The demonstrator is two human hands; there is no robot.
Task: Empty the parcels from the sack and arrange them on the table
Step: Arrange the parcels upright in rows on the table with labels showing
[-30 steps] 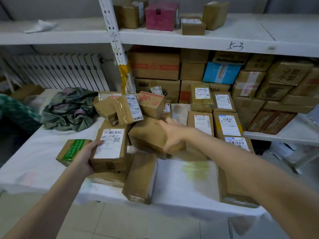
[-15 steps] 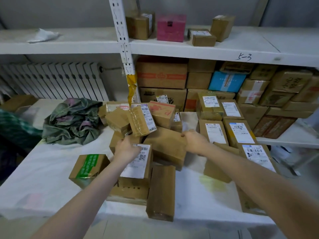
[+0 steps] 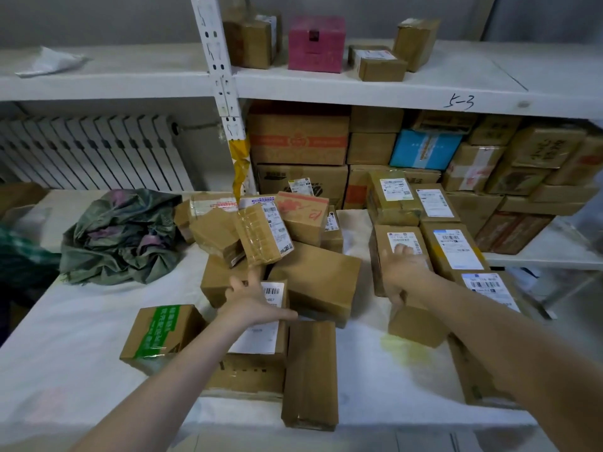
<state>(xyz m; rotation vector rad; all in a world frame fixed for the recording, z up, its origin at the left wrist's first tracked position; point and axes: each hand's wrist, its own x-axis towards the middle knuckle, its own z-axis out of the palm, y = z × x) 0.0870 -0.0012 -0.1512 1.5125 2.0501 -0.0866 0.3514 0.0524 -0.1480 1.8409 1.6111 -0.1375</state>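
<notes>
While the sack is lying crumpled and emptied (seemingly) on the table, the arranging is proceeding: right hand is gripping a labelled parcel, left hand is resting open-gripped on another parcel, needing squaring next.

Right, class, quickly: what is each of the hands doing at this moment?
Left hand: open, fingers spread, resting on the white-labelled parcel, not gripping.
Right hand: grasping the upright labelled parcel at the row's left end.
</notes>
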